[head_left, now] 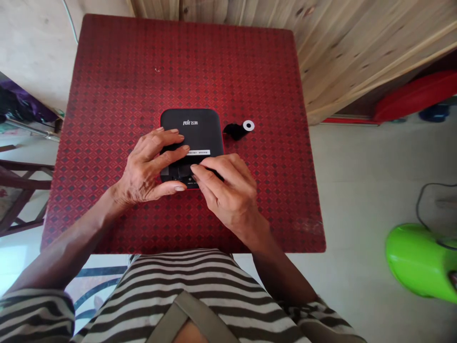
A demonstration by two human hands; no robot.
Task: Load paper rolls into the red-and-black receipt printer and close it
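A flat black device (pixel 202 136) with rounded corners, a red rim, white lettering and a white label strip lies face up on the table. My left hand (pixel 152 164) rests spread on its left side, fingertips on the top face and thumb along the near edge. My right hand (pixel 228 183) is closed in a pinch at the near right part of the device, with thumb and forefinger by a small dark piece (pixel 183 170). What exactly those fingers hold is hidden. Just right of the device lies a small black roll (pixel 249 126) with a white end and a loose black strip.
The table (pixel 117 62) has a red patterned top. A wooden chair (pixel 23 190) stands at its left, and wood-panelled wall (pixel 339 43) runs along the back and right. On the floor at the right are a bright green object (pixel 414 259) and a dark cable (pixel 421 200).
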